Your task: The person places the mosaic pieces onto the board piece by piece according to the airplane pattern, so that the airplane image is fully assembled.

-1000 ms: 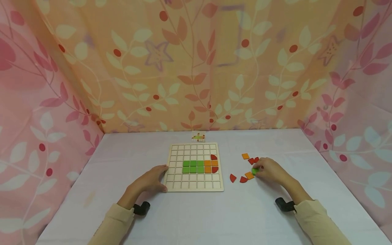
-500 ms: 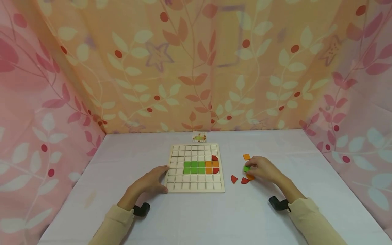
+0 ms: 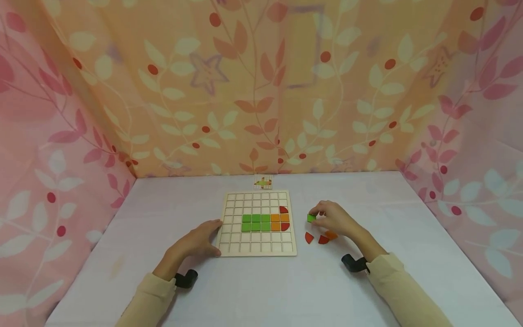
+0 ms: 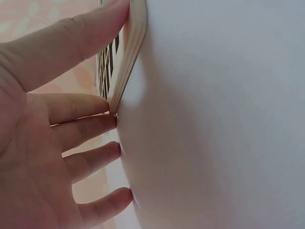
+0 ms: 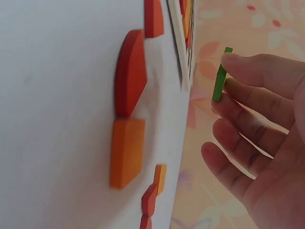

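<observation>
My right hand [image 3: 336, 219] pinches a small green square tile [image 3: 311, 218] between thumb and fingers, above the table just right of the board. In the right wrist view the green tile [image 5: 219, 85] shows edge-on; the two lower fingers stay off it. A light wooden grid board [image 3: 234, 247] bears several green squares [image 3: 256, 222], three orange squares [image 3: 276, 222] and two red quarter-circles [image 3: 285, 226]. At the board's left side rests my left hand [image 3: 198, 240], its fingers straight. The left wrist view shows its thumb [image 4: 76, 43] against the wooden edge and the fingertips along the tabletop.
Right of the board lie loose red quarter-circles [image 3: 309, 237] and an orange square [image 3: 332, 235]. Farther back, the right wrist view shows another orange piece [image 5: 160, 179] beside red ones [image 5: 148, 200]. A small pattern card [image 3: 263, 182] lies behind the board, near the patterned curtain [image 3: 261, 91].
My right hand has carried the green tile leftward from among the loose pieces toward the board. The left hand keeps its place at the board's left edge.
</observation>
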Demonstrator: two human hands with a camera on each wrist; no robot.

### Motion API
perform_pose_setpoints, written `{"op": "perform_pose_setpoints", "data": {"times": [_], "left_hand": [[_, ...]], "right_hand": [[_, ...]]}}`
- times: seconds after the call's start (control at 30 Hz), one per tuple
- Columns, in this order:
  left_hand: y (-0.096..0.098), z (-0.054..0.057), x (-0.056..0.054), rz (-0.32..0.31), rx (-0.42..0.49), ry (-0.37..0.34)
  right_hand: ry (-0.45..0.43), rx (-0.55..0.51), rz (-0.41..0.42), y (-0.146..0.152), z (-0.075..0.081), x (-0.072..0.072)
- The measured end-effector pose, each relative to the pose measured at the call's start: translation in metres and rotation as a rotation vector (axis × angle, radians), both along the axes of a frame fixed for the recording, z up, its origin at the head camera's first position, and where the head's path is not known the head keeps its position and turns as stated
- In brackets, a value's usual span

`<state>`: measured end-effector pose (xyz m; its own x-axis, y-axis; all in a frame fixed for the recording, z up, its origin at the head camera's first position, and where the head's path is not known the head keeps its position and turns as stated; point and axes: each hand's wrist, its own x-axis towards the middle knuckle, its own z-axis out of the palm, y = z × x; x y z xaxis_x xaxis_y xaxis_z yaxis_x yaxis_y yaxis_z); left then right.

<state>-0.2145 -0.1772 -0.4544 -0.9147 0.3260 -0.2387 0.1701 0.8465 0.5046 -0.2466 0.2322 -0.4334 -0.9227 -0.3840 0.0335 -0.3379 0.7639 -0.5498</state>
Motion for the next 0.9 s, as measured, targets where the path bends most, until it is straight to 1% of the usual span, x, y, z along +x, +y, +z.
{"op": "perform_pose_setpoints", "data": {"times": [0.17,0.4,0.67,0.8,0.9], "left_hand": [[0.001,0.003,0.0,0.002,-0.001,-0.007],[0.001,0.002,0.001,0.009,0.003,-0.01],[0.002,0.0,0.002,0.006,0.001,-0.013],[0.001,0.002,0.002,-0.005,-0.005,-0.002],[0.001,0.004,0.002,-0.009,-0.001,0.004]], "right_hand": [[0.018,-0.013,0.025,-0.015,0.004,-0.006],[0.028,-0.023,0.069,-0.033,0.003,-0.013],[-0.002,-0.028,0.084,-0.057,0.006,-0.015],[-0.003,-0.032,0.09,-0.07,0.007,-0.017],[0.025,-0.022,0.118,-0.079,0.007,-0.02]]}}
